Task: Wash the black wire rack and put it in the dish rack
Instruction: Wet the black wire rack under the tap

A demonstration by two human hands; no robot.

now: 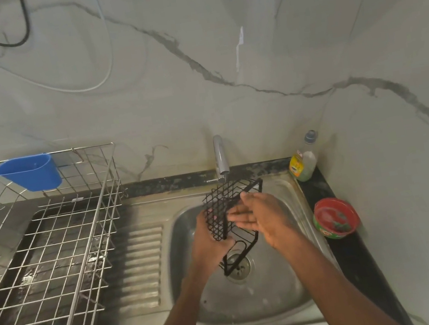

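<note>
over the steel sink (297, 284) we held the black wire rack (229, 207) under the tap (220, 158), left hand (209, 243) gripping its mesh side, right hand (262, 215) flat against it with fingers straight. the bottle (303, 161) label by the marbled wall was too blurred to read. the dish rack (46, 259) stood left on the dark counter, its near end cut off.

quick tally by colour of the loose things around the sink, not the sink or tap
black: 1, the wire rack, gripped by the left hand over the sink, with the right hand flat against it
blue: 1, the cup hung on the dish rack
silver: 1, the dish rack
red: 1, the round tub
clear with yellow label: 1, the bottle
total: 5
</note>
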